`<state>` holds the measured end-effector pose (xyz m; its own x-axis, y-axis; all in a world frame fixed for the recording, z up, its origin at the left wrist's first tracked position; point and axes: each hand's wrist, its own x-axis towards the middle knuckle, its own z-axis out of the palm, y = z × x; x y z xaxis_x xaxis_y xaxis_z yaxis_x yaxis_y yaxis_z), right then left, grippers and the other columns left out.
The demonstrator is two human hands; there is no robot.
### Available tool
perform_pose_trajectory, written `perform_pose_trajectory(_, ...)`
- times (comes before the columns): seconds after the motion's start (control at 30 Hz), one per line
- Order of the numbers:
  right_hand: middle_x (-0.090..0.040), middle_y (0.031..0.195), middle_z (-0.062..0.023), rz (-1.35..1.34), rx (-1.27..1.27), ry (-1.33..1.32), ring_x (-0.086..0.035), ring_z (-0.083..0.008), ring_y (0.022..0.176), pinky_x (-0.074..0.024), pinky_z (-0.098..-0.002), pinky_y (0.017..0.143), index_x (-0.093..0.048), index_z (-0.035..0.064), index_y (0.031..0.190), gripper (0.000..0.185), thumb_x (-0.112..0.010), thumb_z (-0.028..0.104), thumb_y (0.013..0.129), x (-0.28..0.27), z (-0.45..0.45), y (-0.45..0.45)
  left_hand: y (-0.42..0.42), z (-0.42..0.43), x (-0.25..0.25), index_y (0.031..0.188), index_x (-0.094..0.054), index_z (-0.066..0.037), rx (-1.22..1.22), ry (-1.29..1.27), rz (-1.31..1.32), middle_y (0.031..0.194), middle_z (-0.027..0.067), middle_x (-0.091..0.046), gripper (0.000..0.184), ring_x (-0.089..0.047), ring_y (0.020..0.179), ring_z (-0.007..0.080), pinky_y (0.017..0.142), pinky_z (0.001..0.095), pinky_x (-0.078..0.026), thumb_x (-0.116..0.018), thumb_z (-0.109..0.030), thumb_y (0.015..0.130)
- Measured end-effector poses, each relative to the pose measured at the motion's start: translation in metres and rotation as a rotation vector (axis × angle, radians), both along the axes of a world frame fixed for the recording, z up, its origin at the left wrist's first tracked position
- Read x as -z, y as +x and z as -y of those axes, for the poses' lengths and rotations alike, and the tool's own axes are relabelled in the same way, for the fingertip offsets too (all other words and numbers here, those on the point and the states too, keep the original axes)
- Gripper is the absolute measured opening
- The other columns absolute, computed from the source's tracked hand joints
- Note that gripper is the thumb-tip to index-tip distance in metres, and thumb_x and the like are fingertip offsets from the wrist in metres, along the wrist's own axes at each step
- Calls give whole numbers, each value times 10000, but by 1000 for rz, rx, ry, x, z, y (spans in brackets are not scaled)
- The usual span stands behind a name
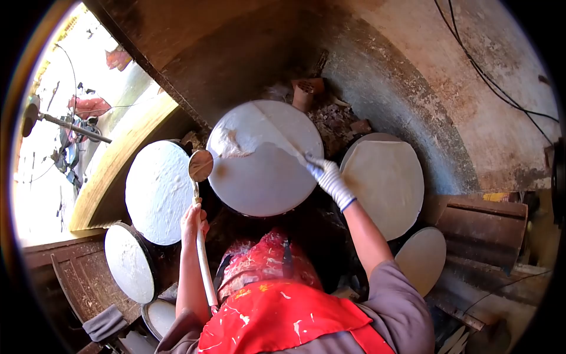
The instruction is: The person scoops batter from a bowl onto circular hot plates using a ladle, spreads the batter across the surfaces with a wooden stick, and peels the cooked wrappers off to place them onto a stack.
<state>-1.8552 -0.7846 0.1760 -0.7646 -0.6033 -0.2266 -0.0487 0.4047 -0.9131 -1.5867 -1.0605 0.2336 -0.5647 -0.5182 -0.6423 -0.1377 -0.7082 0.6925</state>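
My two hands closed on tools

Past my red apron (280, 315), my left hand (193, 224) wraps a round-headed tool (201, 166) by its stem, the head lying beyond my grip; my gloved right hand (331, 180) closes on the near end of a long pale blade (280, 134), which reaches away leftward across the large central plate (265, 183); a white patch (227, 143) lies left of it; a curved wall (407, 88) stands beyond.
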Motion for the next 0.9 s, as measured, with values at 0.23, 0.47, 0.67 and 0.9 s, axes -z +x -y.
perform_pose_trajectory(0.23, -614, 1050, -74, 154, -387, -73, -547, -126, 959, -429, -271, 852, -591, 33, 1078, 287, -607, 139, 812, 11, 40, -21, 22, -12, -2, 1103, -487, -58, -43, 3, 8, 587, -3, -418, 322, -341, 364, 72, 322, 186, -306, -571, -190, 822)
perform_pose_trajectory(0.47, -616, 1054, -90, 23, -241, -53, -559, -147, 986, -417, -273, 865, -601, 75, 1078, 282, -610, 161, 809, 12, -2, -24, 58, -23, -2, 1107, -489, -66, 14, -12, 31, 583, -22, -411, 345, -344, 388, 56, 333, 180, -308, -597, -209, 812)
perform_pose_trajectory(0.67, -614, 1061, -81, -68, -440, 109, -555, -138, 963, -423, -270, 840, -596, 75, 1087, 286, -605, 164, 815, -22, 69, -48, 62, -32, -6, 1116, -485, -53, -7, -11, -10, 561, -17, -401, 356, -330, 377, 63, 336, 188, -293, -591, -210, 815)
perform_pose_trajectory(0.9, -622, 1042, -66, 83, -577, 53, -541, -132, 998, -398, -269, 884, -588, 47, 1087, 323, -632, 173, 793, -18, -6, -30, 71, -22, -5, 1139, -479, -59, 21, -122, 46, 585, -10, -425, 360, -344, 376, 66, 336, 192, -308, -574, -210, 826)
